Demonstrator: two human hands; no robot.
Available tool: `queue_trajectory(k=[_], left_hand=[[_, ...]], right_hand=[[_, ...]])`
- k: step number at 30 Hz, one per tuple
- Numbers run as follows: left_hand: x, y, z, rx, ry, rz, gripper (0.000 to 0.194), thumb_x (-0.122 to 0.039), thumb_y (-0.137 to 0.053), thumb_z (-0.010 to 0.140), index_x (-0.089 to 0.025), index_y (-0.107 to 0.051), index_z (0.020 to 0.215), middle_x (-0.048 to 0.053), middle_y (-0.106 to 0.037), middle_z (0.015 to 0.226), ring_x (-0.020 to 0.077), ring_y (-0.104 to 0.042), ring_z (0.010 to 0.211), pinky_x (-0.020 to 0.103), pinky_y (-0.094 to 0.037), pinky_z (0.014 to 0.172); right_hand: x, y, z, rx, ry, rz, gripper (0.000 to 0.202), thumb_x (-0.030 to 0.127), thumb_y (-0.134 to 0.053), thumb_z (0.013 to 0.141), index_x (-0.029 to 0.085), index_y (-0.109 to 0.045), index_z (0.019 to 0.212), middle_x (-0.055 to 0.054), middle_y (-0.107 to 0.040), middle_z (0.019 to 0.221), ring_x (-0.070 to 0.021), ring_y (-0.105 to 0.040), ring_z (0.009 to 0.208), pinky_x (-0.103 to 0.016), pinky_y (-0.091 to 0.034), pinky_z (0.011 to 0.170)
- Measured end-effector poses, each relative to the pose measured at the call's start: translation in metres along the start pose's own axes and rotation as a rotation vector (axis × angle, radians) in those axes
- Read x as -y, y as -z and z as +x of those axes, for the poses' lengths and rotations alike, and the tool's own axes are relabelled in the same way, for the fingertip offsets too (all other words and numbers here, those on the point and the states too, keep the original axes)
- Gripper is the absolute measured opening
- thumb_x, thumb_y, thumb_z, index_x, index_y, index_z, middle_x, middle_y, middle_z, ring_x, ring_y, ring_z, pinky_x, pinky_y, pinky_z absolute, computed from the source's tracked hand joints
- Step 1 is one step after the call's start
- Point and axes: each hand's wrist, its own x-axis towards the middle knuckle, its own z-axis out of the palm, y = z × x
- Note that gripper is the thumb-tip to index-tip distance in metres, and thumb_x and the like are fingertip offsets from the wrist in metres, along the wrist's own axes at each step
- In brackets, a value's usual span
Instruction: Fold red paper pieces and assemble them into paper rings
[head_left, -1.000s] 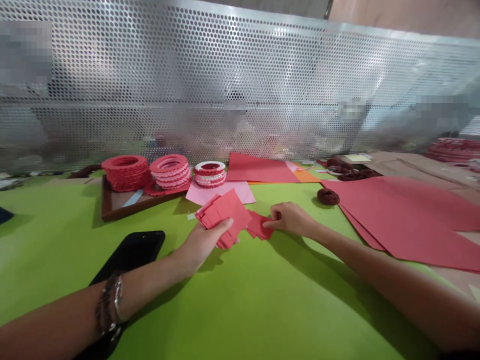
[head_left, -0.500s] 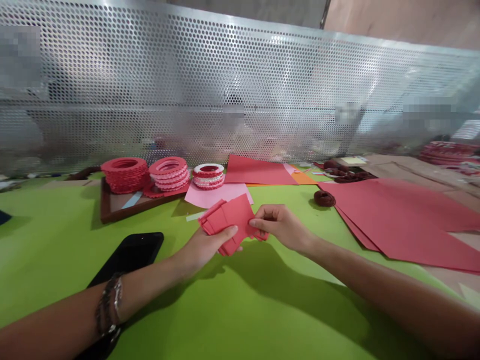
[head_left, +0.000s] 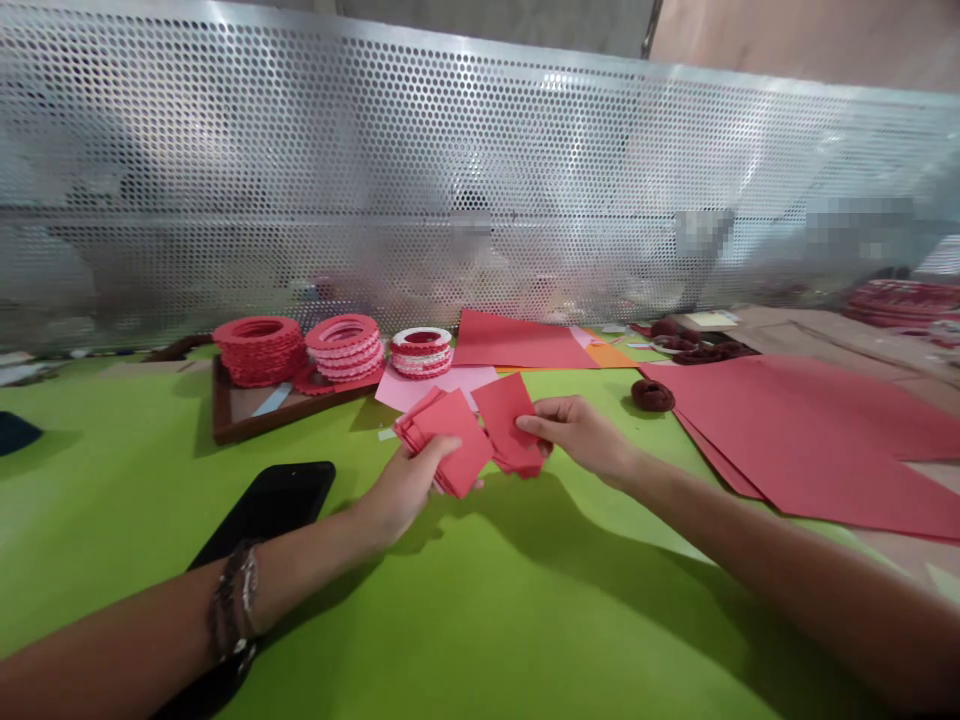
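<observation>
A fanned stack of red paper pieces (head_left: 463, 452) is in my left hand (head_left: 409, 490), the thumb lying on top of it. My right hand (head_left: 581, 435) pinches several more red paper pieces (head_left: 506, 410) between thumb and fingers, just right of that stack. The two bunches nearly meet, and their lower edges overlap. Both are held above the green tabletop (head_left: 465, 620). Part of the left fingers is hidden beneath the paper.
A black phone (head_left: 281, 500) lies left, near my forearm. Behind it, a brown tray (head_left: 225, 420) holds red and pink ring stacks (head_left: 259, 355). Large red sheets (head_left: 810, 430) and a dark yarn ball (head_left: 652, 395) lie right. A perforated metal screen (head_left: 450, 180) spans the back.
My right hand has moved slightly right with red pieces, opening a gap at the top between them and the left stack. The view has shifted a little.
</observation>
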Motion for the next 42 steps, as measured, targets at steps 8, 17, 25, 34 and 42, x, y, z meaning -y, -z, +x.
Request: queue_trajectory(k=[8, 17, 25, 34, 42], left_hand=[[-0.003, 0.001, -0.001, 0.032, 0.006, 0.031, 0.012, -0.015, -0.052, 0.077, -0.016, -0.058, 0.087, 0.004, -0.070, 0.082, 0.0155, -0.065, 0.062, 0.024, -0.053, 0.054], [0.003, 0.002, -0.003, 0.070, -0.019, 0.061, 0.012, -0.021, -0.063, 0.068, -0.014, -0.059, 0.078, 0.001, -0.067, 0.063, 0.0121, -0.060, 0.047, 0.022, -0.051, 0.048], [-0.003, -0.003, -0.005, 0.057, 0.025, 0.044, 0.007, -0.018, -0.056, 0.075, -0.017, -0.059, 0.080, 0.000, -0.069, 0.067, 0.0132, -0.063, 0.053, 0.022, -0.051, 0.054], [0.002, 0.000, -0.001, 0.007, 0.010, 0.044, 0.013, -0.017, -0.058, 0.073, -0.018, -0.058, 0.087, 0.002, -0.070, 0.078, 0.0169, -0.065, 0.063, 0.026, -0.053, 0.060], [-0.002, 0.001, 0.002, -0.142, -0.019, 0.068, 0.013, -0.018, -0.058, 0.073, -0.017, -0.058, 0.086, 0.004, -0.068, 0.093, 0.0201, -0.061, 0.091, 0.028, -0.050, 0.076]], right_hand=[[-0.024, 0.014, 0.008, 0.006, 0.026, -0.308, 0.027, 0.027, -0.064, 0.060, 0.017, -0.043, 0.047, 0.005, -0.041, 0.042, -0.0061, -0.032, 0.041, -0.021, -0.021, 0.042], [0.005, -0.025, -0.010, 0.071, 0.211, -0.015, 0.025, 0.040, -0.051, 0.075, 0.016, -0.046, 0.073, 0.003, -0.043, 0.061, -0.0074, -0.037, 0.052, -0.020, -0.030, 0.048], [0.005, -0.035, -0.013, -0.030, 0.043, 0.247, 0.026, 0.036, -0.059, 0.066, 0.016, -0.043, 0.061, 0.005, -0.043, 0.052, -0.0061, -0.038, 0.046, -0.020, -0.030, 0.045], [0.006, -0.015, -0.006, -0.129, -0.010, 0.250, 0.028, 0.040, -0.061, 0.063, 0.015, -0.050, 0.054, 0.004, -0.047, 0.048, -0.0055, -0.040, 0.044, -0.020, -0.032, 0.045], [-0.002, 0.002, 0.000, -0.031, 0.014, 0.124, 0.029, 0.040, -0.051, 0.070, 0.014, -0.058, 0.061, -0.002, -0.058, 0.060, -0.0079, -0.046, 0.050, -0.023, -0.038, 0.052]])
